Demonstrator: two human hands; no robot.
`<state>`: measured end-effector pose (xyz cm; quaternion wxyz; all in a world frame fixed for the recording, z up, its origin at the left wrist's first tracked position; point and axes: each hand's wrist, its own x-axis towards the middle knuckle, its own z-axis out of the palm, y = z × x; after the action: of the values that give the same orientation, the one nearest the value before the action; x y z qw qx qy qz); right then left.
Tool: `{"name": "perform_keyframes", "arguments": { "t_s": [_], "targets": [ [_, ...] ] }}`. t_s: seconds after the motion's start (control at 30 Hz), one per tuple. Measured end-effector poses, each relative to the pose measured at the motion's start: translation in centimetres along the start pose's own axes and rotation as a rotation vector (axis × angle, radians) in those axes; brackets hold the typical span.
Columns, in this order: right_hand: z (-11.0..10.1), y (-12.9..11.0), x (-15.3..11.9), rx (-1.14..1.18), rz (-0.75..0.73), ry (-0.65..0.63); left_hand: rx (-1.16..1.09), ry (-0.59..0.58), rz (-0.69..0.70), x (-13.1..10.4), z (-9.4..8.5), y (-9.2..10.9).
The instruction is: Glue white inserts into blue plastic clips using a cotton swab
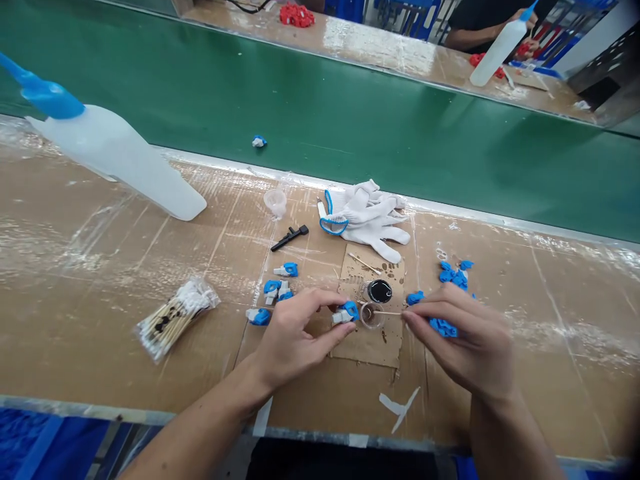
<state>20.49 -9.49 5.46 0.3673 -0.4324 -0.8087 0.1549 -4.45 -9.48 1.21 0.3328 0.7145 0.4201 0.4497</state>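
Between thumb and fingertips my left hand [300,333] pinches a small blue and grey part [345,313]. My right hand [463,337] holds a thin stick [393,313], its tip over or in a small clear cup [373,320]. Just behind that cup stands a round container of dark liquid [379,291]. Both rest on a stained cardboard piece [370,350], where a cotton swab [364,263] lies. Left of my left hand are several blue and grey parts [259,317]. Blue pieces [443,327] lie beside and behind my right hand, partly hidden by it.
White gloves [370,217], a black part [290,237] and a bag of swabs [177,317] lie on the table [210,360]. A large bottle [135,160] leans at left. Beyond the green belt [350,120] are red pieces [297,15], another bottle [500,52] and a person's hands [527,47].
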Motion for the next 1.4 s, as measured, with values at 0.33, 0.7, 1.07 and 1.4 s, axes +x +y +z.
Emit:
{"name": "perform_keyframes", "arguments": {
  "t_s": [0.33, 0.7, 1.07, 1.4],
  "targets": [
    [0.2, -2.7, 1.0, 0.165, 0.038, 0.217, -0.113, -0.013, 0.035, -0.2, 0.9, 0.3],
    [0.9, -2.6, 1.1, 0.162, -0.024, 0.139, -0.147, 0.005, 0.050, -0.4, 1.2, 0.2],
    [0.2, -2.3, 0.7, 0.159, -0.041, 0.158, -0.144, 0.027, 0.050, -0.3, 1.1, 0.3],
    [0.9, 0.1, -1.6, -0.139, -0.083, -0.207, -0.180, 0.034, -0.041, -0.2, 0.5, 0.7]
  ]
}}
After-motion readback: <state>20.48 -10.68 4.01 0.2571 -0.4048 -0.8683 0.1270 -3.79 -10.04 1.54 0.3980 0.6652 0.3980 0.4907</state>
